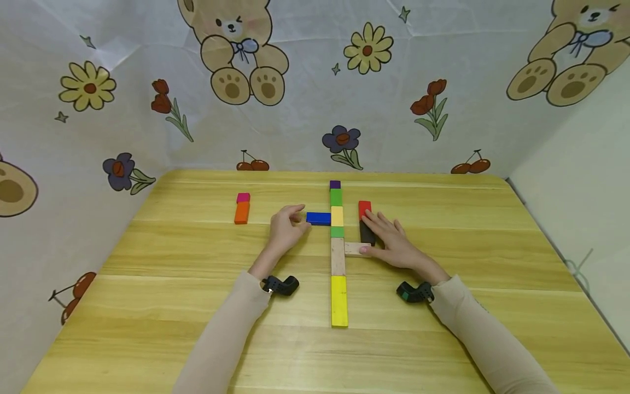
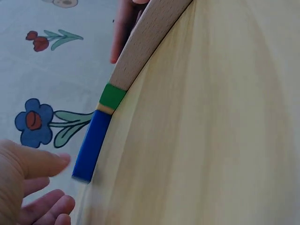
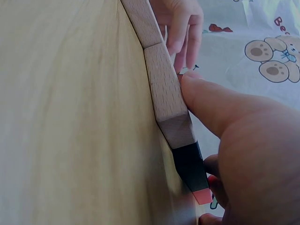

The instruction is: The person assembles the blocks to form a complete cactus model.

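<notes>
A line of blocks runs up the table in the head view: yellow [image 1: 339, 301], plain wood [image 1: 337, 257], green, cream [image 1: 337, 216], green and purple [image 1: 335, 185]. A blue block [image 1: 319, 219] sticks out leftward from the cream one. My left hand [image 1: 286, 230] hovers around its free end, thumb and fingers spread with a gap to the block in the left wrist view. On the right, a second plain wood block [image 1: 354, 249] extends to a black block [image 1: 366, 234], with a red block [image 1: 363, 207] beyond. My right hand [image 1: 394, 245] rests its thumb at the wood block and its extended fingers along the black and red ones.
At the left of the table, an orange block [image 1: 241, 213] lies end to end with a pink block [image 1: 243, 197]. A patterned cloth [image 1: 295, 131] hangs behind the table's far edge. Dark wrist cameras [image 1: 281, 285] are strapped to both wrists.
</notes>
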Tool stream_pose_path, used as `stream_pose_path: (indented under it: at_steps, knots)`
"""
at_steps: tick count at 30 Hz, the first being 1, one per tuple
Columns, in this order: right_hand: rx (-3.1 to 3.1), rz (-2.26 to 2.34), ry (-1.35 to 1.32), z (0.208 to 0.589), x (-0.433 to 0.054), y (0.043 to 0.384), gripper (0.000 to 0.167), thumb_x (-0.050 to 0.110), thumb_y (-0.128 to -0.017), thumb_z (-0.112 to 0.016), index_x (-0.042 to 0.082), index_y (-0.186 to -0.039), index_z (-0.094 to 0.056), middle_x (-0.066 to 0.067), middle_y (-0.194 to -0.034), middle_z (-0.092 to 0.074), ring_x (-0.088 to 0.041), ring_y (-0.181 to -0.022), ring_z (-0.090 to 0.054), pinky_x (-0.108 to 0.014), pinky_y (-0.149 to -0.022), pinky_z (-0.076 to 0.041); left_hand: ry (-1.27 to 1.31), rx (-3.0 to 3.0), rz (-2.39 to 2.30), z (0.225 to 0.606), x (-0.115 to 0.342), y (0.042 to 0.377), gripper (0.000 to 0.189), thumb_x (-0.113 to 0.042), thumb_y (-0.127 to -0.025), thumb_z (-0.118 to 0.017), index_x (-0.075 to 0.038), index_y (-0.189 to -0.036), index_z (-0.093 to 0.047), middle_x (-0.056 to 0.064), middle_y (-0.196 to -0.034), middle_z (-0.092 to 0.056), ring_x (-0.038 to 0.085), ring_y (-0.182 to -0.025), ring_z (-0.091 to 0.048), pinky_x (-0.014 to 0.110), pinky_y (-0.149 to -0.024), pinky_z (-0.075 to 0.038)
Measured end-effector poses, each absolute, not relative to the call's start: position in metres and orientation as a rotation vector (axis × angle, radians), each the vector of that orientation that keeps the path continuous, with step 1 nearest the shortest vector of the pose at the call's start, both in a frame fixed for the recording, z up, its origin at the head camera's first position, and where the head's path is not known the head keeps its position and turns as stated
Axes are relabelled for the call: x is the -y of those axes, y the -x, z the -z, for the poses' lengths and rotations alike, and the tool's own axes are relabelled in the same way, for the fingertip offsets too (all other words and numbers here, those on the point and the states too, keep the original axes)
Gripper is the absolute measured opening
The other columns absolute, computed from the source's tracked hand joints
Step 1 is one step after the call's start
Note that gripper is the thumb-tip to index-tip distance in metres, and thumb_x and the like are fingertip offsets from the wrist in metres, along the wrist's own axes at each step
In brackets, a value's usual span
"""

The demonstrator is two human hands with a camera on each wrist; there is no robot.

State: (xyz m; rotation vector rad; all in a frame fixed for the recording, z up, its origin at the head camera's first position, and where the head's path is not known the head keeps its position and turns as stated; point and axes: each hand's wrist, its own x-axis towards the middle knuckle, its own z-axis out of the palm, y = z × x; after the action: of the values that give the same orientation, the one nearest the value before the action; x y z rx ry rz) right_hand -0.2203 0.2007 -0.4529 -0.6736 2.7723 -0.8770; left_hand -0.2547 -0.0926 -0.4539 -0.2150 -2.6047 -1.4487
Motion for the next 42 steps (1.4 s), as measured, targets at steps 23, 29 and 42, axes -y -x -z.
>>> stream_pose_path:
  at_steps: [23,29,42]
  knots:
    - [-2.776,0.892,0.704,0.455,-0.203,0.220,0.085,0.044,-0.091,-0.065,0.011,-0.156,-0.023,-0.009,-0.165,-0.014,-0.039,-0.151,-0.003,-0.065,-0.116,0.007,-0.244,2.516,1.622,0.443,0.225,0.257,0.066,-0.026,-0.089,-0.072,-0.006,-0.145,-0.045,0.016,-0.143,-0.046,0.016,-0.099,-0.051,0.012,-0.068,-0.042]
    - [-2.776,0.909,0.705,0.454,-0.203,0.220,0.085,0.045,-0.091,-0.065,0.010,-0.156,-0.023,-0.010,-0.165,-0.014,-0.040,-0.151,-0.004,-0.065,-0.116,0.007,-0.235,2.599,1.587,0.447,0.224,0.258,0.072,-0.024,-0.086,-0.076,-0.008,-0.146,-0.041,0.014,-0.140,-0.048,0.020,-0.099,-0.051,0.017,-0.071,-0.042]
    - [-2.773,0.901,0.698,0.454,-0.202,0.220,0.085,0.044,-0.091,-0.065,0.010,-0.156,-0.023,-0.010,-0.165,-0.013,-0.040,-0.151,-0.002,-0.064,-0.116,0.008,-0.077,2.710,1.693,0.448,0.228,0.257,0.077,-0.008,-0.084,-0.075,-0.008,-0.151,-0.037,0.017,-0.144,-0.042,0.021,-0.100,-0.048,0.015,-0.069,-0.042]
